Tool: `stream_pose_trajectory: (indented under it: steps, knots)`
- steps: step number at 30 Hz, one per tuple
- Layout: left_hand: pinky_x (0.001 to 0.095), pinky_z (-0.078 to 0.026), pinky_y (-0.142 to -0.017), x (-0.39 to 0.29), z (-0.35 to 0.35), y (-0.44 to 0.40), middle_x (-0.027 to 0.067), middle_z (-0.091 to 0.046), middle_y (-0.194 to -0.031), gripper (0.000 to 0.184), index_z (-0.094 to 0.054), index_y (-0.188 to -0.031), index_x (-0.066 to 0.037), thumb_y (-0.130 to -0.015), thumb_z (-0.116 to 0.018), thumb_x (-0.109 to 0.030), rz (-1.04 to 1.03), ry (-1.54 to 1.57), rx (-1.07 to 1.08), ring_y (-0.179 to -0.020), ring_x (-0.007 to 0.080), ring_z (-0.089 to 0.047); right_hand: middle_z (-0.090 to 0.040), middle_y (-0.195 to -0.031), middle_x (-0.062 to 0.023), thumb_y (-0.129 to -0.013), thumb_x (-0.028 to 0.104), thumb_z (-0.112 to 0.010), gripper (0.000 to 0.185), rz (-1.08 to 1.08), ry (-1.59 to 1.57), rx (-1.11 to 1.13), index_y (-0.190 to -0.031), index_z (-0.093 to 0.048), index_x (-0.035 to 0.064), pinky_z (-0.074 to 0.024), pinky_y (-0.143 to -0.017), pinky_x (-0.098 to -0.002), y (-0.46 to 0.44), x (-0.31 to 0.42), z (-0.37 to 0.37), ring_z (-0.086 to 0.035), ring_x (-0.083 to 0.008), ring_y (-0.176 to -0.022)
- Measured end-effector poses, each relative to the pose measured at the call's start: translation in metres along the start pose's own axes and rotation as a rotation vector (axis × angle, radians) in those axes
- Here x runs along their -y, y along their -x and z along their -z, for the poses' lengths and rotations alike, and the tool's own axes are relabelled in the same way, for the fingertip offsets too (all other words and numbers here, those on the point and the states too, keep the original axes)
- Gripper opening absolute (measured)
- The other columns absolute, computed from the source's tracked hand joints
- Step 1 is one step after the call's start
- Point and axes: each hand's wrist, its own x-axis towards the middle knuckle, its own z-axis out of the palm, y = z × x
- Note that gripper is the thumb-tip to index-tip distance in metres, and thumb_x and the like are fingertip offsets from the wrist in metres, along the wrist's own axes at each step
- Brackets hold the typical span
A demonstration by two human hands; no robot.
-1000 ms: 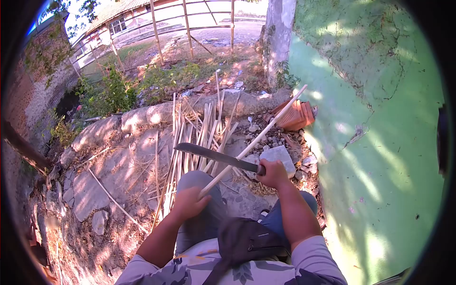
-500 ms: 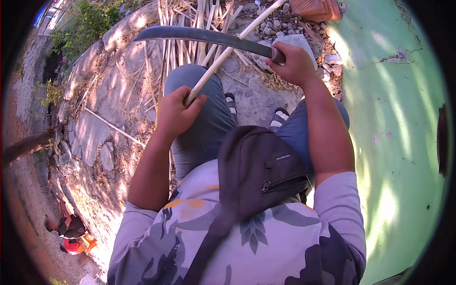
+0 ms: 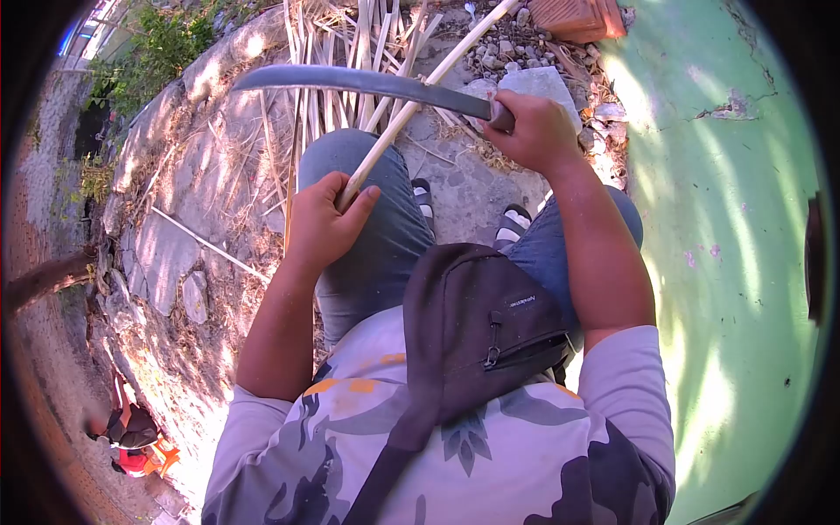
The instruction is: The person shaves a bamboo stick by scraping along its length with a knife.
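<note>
My left hand (image 3: 328,219) is closed around the near end of a long pale wooden stick (image 3: 389,134), beside my left knee. The stick slants up and away to the right, past the top edge of the view. In my right hand (image 3: 540,127) is the handle of a machete (image 3: 350,80), its long, slightly curved blade pointing left. The blade lies across the stick, apparently touching it about midway along the part in view. My right fingers are wrapped around the handle.
Several pale split strips (image 3: 350,44) are piled on the ground ahead. Rubble (image 3: 499,52), a flat stone slab (image 3: 542,87) and orange bricks (image 3: 577,17) lie by the green wall (image 3: 717,219). A black bag (image 3: 472,324) hangs at my chest. Another person (image 3: 131,424) sits at the lower left.
The machete and my right hand have shifted slightly left and nearer to me, with the blade sliding down along the stick. My left hand has stayed nearly in place, still holding the stick.
</note>
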Motion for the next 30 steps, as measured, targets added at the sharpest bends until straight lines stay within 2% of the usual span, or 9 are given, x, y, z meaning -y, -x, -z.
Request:
stream_pose_trajectory:
  steps: [3,4,7,9,11,16,20,26,30]
  knots:
    - [0.0362,-0.046,-0.055,-0.009,0.002,0.002,0.0086,-0.06,-0.061,0.039,-0.068,-0.085,-0.001,-0.09,-0.081,-0.037,0.012,-0.046,0.035,-0.054,0.0184,-0.057,-0.07,-0.076,-0.0099,-0.08,0.031,-0.076,0.022,0.13,0.03,0.038,-0.087,-0.066,0.0132,-0.0555,-0.067,-0.05,0.002,0.01,-0.002,-0.07,-0.0358,-0.073]
    - [0.0374,-0.046,-0.055,-0.011,0.002,0.002,0.0097,-0.061,-0.062,0.039,-0.067,-0.086,-0.001,-0.09,-0.081,-0.037,-0.012,-0.078,0.037,-0.055,0.0209,-0.059,-0.067,-0.074,-0.0141,-0.076,0.027,-0.08,0.024,0.136,0.03,0.064,-0.089,-0.067,0.0112,-0.0536,-0.067,-0.0523,0.003,0.014,-0.005,-0.069,-0.0399,-0.074]
    - [0.0408,-0.047,-0.057,-0.012,0.003,0.006,0.0127,-0.062,-0.065,0.041,-0.067,-0.087,0.0,-0.089,-0.08,-0.039,-0.087,-0.148,0.017,-0.058,0.0281,-0.062,-0.07,-0.076,-0.0138,-0.08,0.027,-0.073,0.017,0.048,0.049,0.105,-0.088,-0.068,0.0125,-0.0563,-0.069,-0.0512,0.001,0.003,-0.008,-0.071,-0.0388,-0.076]
    - [0.0427,-0.048,-0.058,-0.007,0.001,0.009,0.0142,-0.063,-0.066,0.041,-0.067,-0.087,0.0,-0.088,-0.08,-0.039,-0.154,-0.152,-0.027,-0.06,0.0321,-0.064,-0.072,-0.079,-0.0166,-0.082,0.028,-0.074,0.019,-0.203,-0.119,0.145,-0.09,-0.071,0.0101,-0.0559,-0.07,-0.0497,-0.004,-0.016,-0.01,-0.071,-0.0406,-0.078]
    - [0.0432,-0.048,-0.058,-0.008,0.001,0.008,0.0145,-0.063,-0.067,0.041,-0.067,-0.088,0.0,-0.088,-0.08,-0.039,-0.13,-0.142,-0.017,-0.061,0.0322,-0.064,-0.072,-0.081,-0.0184,-0.084,0.028,-0.074,0.022,-0.39,-0.266,0.064,-0.092,-0.073,0.0081,-0.0553,-0.07,-0.049,-0.009,-0.03,-0.013,-0.07,-0.0417,-0.079]
    - [0.0432,-0.048,-0.059,-0.009,0.003,0.006,0.0145,-0.063,-0.067,0.04,-0.067,-0.088,-0.001,-0.088,-0.08,-0.039,-0.1,-0.129,-0.007,-0.061,0.0318,-0.064,-0.071,-0.079,-0.0189,-0.084,0.026,-0.074,0.022,-0.266,-0.261,0.099,-0.088,-0.07,0.005,-0.0547,-0.07,-0.0507,-0.002,-0.012,-0.014,-0.071,-0.0415,-0.079]
    - [0.0429,-0.048,-0.059,-0.014,0.002,0.007,0.0145,-0.063,-0.067,0.039,-0.067,-0.089,-0.001,-0.088,-0.079,-0.038,-0.06,-0.119,0.025,-0.061,0.0316,-0.064,-0.069,-0.076,-0.0183,-0.081,0.023,-0.071,0.016,0.027,-0.015,0.166,-0.082,-0.065,0.0086,-0.056,-0.074,-0.0545,0.002,0.013,-0.014,-0.07,-0.0421,-0.08]
    - [0.0427,-0.048,-0.059,-0.004,0.004,0.008,0.0146,-0.063,-0.067,0.038,-0.067,-0.089,-0.001,-0.087,-0.08,-0.036,-0.127,-0.148,-0.017,-0.061,0.0316,-0.064,-0.071,-0.078,-0.0192,-0.084,0.026,-0.074,0.021,-0.37,-0.292,0.042,-0.087,-0.069,0.0059,-0.0543,-0.071,-0.0499,-0.006,-0.032,-0.022,-0.07,-0.0418,-0.08]
    - [0.0438,-0.048,-0.06,-0.009,0.009,0.007,0.0155,-0.063,-0.067,0.038,-0.066,-0.089,0.0,-0.086,-0.08,-0.036,-0.073,-0.081,0.042,-0.062,0.0334,-0.064,-0.071,-0.078,-0.0182,-0.083,0.025,-0.075,0.02,-0.317,-0.333,0.085,-0.088,-0.069,0.0068,-0.0538,-0.07,-0.0501,-0.001,-0.017,-0.014,-0.07,-0.042,-0.079]
